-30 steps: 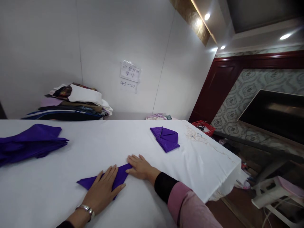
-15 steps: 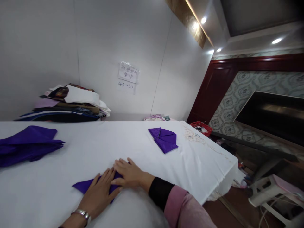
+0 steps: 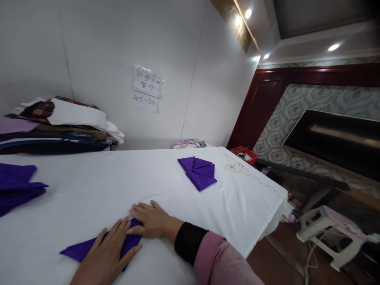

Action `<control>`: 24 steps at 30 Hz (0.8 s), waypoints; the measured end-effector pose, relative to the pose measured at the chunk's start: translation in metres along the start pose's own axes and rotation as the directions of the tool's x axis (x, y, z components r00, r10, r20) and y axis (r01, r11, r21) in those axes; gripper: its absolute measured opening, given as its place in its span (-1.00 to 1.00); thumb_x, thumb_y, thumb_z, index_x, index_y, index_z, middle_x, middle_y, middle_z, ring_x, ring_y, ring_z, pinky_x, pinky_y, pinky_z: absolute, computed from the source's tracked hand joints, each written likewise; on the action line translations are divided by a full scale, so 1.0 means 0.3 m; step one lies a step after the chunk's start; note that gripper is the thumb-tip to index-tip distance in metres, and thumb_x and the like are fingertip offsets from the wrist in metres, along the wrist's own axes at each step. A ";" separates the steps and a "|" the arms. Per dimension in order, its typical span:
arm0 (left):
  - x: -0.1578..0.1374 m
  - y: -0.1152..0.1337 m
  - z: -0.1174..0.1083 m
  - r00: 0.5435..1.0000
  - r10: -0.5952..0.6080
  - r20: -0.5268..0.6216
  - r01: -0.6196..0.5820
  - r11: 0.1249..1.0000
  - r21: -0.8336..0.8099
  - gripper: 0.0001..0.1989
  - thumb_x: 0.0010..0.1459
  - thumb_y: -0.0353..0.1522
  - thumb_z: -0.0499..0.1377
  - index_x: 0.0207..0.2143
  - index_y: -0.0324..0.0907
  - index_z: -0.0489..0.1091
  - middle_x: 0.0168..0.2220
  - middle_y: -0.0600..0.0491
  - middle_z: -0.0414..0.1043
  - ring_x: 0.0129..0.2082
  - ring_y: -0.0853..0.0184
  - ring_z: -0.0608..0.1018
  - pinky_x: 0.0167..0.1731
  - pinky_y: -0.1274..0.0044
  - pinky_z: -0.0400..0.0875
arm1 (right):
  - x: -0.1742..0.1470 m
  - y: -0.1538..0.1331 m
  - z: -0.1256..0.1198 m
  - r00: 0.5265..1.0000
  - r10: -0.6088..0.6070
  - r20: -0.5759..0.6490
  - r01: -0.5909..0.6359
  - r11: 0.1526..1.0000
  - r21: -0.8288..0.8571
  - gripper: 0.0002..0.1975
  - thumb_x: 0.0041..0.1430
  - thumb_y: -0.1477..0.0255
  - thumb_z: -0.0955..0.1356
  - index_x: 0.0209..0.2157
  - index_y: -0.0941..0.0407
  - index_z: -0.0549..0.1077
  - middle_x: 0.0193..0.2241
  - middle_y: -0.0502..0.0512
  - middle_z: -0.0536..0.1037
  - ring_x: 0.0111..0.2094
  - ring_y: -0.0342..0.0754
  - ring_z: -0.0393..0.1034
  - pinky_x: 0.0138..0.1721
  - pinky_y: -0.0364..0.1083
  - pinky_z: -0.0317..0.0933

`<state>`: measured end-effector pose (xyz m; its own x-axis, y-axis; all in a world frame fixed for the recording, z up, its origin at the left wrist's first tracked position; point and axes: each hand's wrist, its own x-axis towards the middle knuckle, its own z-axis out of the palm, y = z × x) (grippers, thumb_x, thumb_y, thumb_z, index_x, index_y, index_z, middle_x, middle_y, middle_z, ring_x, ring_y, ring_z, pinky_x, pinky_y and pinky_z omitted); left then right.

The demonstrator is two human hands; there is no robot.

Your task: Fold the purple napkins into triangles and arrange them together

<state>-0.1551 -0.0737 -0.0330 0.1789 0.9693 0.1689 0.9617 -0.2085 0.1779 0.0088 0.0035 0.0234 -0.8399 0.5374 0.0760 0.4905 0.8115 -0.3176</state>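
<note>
Under both of my hands lies a purple cloth napkin [image 3: 78,250], folded into a pointed shape, flat on the white tablecloth. My left hand [image 3: 105,251] rests on its middle with the fingers stretched out. Palm down, my right hand [image 3: 152,221] presses at the far right end, fingers extended and the thumb reaching close to the left fingers. Much of the napkin is hidden beneath the hands. Farther off to the right, a second folded purple napkin [image 3: 200,176] lies by itself. More purple cloth [image 3: 18,184], loosely heaped, is cut off by the left edge of the view.
A pile of clothes [image 3: 74,118] stands beyond the table's far edge at left, by a white wall with a paper sign [image 3: 147,83]. Past the table's right side are a red basket [image 3: 251,156], a white stool [image 3: 332,225] and a wall-mounted screen [image 3: 335,146].
The view has swung a little to the right, so the things in it sit farther left. Both hands remain flat on the napkin, with only a slight shift.
</note>
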 end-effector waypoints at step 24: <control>-0.007 0.007 -0.007 1.000 0.001 -0.008 -0.001 1.000 -0.021 -0.18 -0.01 0.11 -0.04 0.13 -0.29 0.20 0.18 -0.15 0.15 0.22 0.08 0.12 0.19 0.19 -0.08 | 0.065 0.003 0.012 0.999 0.038 0.032 -0.037 0.999 -0.033 -0.35 0.23 0.01 0.05 0.24 0.06 -0.06 0.26 0.14 -0.01 0.27 0.01 -0.24 0.20 0.15 -0.26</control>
<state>-0.1540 -0.0763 -0.0311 0.1781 0.9680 0.1768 0.9570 -0.2122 0.1979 -0.0080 0.0140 0.0211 -0.8276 0.5603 0.0334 0.5286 0.7981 -0.2890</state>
